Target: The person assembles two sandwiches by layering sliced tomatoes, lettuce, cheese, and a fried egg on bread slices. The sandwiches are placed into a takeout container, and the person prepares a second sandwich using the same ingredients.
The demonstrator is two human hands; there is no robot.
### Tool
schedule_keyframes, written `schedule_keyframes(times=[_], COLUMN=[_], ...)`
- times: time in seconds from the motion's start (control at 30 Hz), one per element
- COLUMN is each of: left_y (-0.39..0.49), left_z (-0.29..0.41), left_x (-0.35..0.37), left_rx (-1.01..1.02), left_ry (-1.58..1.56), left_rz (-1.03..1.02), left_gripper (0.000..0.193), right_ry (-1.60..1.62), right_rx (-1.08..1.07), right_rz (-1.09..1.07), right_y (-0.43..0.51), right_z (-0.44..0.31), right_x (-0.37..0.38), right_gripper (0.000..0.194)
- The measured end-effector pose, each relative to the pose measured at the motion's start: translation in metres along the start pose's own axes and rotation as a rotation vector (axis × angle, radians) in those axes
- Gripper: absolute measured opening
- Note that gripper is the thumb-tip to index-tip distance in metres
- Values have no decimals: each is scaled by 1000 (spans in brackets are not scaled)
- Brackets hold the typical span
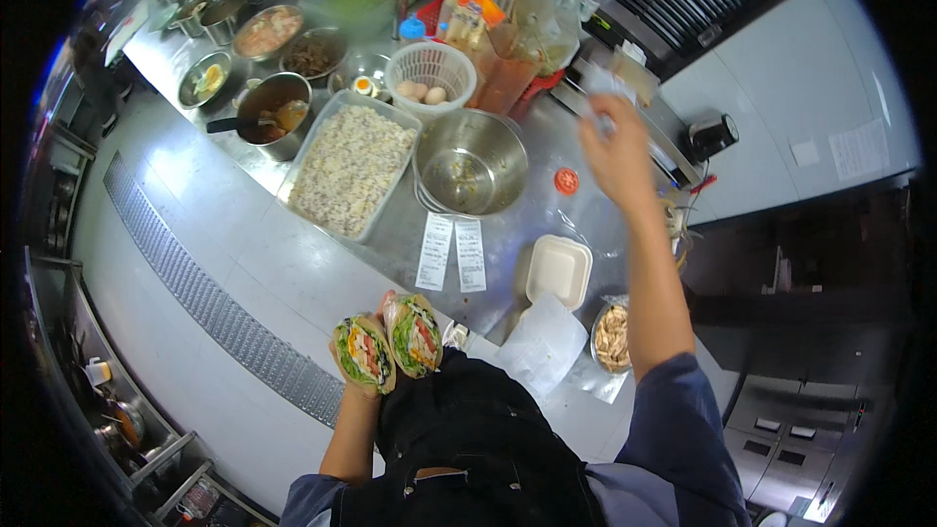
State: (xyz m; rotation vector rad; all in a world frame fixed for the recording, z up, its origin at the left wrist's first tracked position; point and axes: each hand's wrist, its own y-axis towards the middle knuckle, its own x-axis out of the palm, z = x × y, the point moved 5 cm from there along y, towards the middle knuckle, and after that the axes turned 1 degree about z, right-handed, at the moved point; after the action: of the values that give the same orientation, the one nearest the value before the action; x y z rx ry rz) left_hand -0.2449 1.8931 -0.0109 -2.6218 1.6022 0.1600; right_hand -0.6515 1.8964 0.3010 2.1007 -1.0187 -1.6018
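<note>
Two halves of a cut sandwich [364, 353] [414, 337] rest in my left hand [386, 300], cut faces turned up. Lettuce, tomato, egg and pale meat show in the filling, and clear film covers part of the outside. Most of that hand is hidden behind the halves. My right hand [616, 146] is raised over the far right of the steel table, blurred, beside whitish, crumpled-looking material [606, 82]. Whether its fingers grip that material I cannot tell. Below it lies an opened takeaway box [560, 269] with a sheet of white paper [545, 344] over its near side.
Two printed slips [435, 251] lie before a steel pot [471, 163]. Left of it stand a tub of grainy mash [353, 168] and a pot of sauce [274, 115]. Eggs sit in a white basket [431, 73]. A bowl of shredded food [612, 337] is at right, a red lid [566, 181] farther back.
</note>
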Motion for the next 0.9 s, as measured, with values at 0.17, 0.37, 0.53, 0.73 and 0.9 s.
schedule_keyframes(times=[0.17, 0.37, 0.53, 0.73, 0.9], left_y=[-12, -20, -2, 32, 65], left_z=[14, 4, -25, -65, -92], left_x=[16, 28, 26, 26, 3], left_rx=[-7, 352, 766, 649, 179], left_ry=[341, 1343, 2300, 2613, 2172], left_rz=[-76, 12, 271, 473, 319], left_gripper=[104, 76, 54, 42, 46], right_ry=[-218, -261, -93, 38, 26], right_rx=[-444, -174, -262, 857, 2076], right_rz=[-30, -546, -304, -124, 171], right_y=[79, 57, 26, -255, -486], right_z=[-58, -37, -14, 0, -74], right_x=[169, 277, 220, 4, -35], right_gripper=[19, 29, 37, 20, 50])
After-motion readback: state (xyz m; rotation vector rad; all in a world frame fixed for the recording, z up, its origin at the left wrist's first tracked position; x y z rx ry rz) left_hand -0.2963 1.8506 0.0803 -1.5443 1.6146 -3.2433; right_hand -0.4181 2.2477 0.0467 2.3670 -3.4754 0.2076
